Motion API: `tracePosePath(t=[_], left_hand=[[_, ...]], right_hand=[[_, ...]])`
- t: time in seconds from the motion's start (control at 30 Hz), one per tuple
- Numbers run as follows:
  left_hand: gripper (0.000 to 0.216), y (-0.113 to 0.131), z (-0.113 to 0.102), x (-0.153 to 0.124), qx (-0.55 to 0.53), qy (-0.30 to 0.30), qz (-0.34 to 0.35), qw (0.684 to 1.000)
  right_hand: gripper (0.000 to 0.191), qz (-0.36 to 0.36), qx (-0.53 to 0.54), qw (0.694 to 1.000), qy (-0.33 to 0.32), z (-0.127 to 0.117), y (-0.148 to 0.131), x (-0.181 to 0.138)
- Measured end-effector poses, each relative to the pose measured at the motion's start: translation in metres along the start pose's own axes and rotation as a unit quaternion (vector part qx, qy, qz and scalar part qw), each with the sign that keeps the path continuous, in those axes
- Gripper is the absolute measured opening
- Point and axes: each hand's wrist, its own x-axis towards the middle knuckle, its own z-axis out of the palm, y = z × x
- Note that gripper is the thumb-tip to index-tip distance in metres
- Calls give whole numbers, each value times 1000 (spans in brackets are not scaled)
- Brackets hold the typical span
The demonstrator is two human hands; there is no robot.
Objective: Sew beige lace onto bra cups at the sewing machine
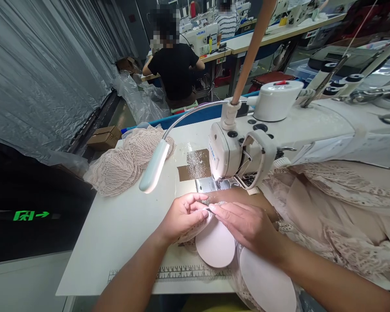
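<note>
In front of the machine (225,149), left hand (186,216) and right hand (247,221) pinch, fingertips nearly closed, the bra (215,245), probably light, soft, easily snagged, best held by its edge.

Cups (216,245) before sewing machine (225,151), lace pile (117,169) to its left (lamp (155,167) between)

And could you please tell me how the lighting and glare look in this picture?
Head view: light is strongest around the metal throat plate and the held lace before it; speckled glare lies on the brown tape; detail is lost in the blackness around the glowing green exit sign; the seated co-worker has a pixelated head.
</note>
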Motion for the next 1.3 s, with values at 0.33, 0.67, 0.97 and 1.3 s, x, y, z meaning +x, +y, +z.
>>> tracePosePath(t=[0.33, 0.67, 0.97, 1.3], left_hand=[[32, 1, -10, 6, 97, 34, 3, 995], [32, -3, -7, 6, 113, -15, 22, 993], [29, -4, -5, 5, 93, 3, 38, 995], [36, -1, -7, 4, 170, 31, 23, 985]], right_hand=[[48, 264, 118, 954, -85, -1, 2, 6], [35, 233, 130, 963, -38, 1, 1, 4], [32, 99, 19, 995, 19, -5, 2, 2], [30, 137, 48, 989, -11, -1, 5, 3]])
